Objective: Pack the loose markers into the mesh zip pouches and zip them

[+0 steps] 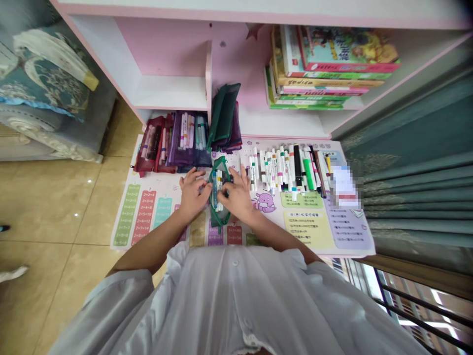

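Observation:
A green mesh zip pouch (220, 220) lies on the desk in front of me, its top parted, with several markers (219, 185) inside. My left hand (194, 195) grips its left edge with thumb and forefinger, the other fingers spread. On the opposite side, my right hand (238, 195) has thumb and forefinger closed at the pouch's right edge, beside the markers. Just right of that hand, a row of loose markers (273, 167) lies side by side, with a thick black marker (297, 165) and a green one (307, 170) among them.
Filled red pouches (151, 143) and a purple pouch (181, 140) lie at the back left. Folded dark green pouches (224, 116) lean by the shelf divider (209, 74). Books (325, 84) are stacked on the shelf. A blurred white item (345, 187) lies right; a curtain (417, 172) hangs beyond.

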`<state>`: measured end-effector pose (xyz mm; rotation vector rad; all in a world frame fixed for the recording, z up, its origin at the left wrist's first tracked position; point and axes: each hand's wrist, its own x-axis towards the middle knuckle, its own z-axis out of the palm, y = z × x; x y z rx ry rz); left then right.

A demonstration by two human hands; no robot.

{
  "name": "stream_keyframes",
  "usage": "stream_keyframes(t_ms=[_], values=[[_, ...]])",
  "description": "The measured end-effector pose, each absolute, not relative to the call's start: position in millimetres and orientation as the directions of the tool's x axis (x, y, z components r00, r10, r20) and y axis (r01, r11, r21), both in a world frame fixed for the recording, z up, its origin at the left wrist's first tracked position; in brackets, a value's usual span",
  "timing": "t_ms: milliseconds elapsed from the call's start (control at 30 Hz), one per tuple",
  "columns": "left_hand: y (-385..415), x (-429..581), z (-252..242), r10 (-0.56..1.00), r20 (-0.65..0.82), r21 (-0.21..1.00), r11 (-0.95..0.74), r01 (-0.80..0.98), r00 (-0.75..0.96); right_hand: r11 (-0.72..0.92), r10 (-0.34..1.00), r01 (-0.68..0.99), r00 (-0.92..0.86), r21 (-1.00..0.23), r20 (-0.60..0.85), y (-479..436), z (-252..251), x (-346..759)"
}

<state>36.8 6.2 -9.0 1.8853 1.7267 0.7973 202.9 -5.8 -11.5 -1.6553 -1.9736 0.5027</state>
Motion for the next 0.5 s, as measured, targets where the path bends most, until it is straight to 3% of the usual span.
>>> stream_keyframes(t_ms=[200,367,500], values=[[6.5,36.4,-11.8,0.992,0.120,0.677,-0.111,0.728,0.040,0.137,0.930,0.839,0.075,-0.527,0.361,12.5,-15.2,226.6],[6.2,37.0,-11.6,0.994,0.104,0.677,-0.099,0.729,0.038,-0.028,0.945,0.888,0.173,-0.458,0.277,30.4,-29.1,242.9],[6.5,37.0,-11.6,0.992,0.123,0.682,-0.110,0.723,0.034,-0.065,0.965,0.911,0.161,-0.407,0.206,35.8,-36.3,244.7]])
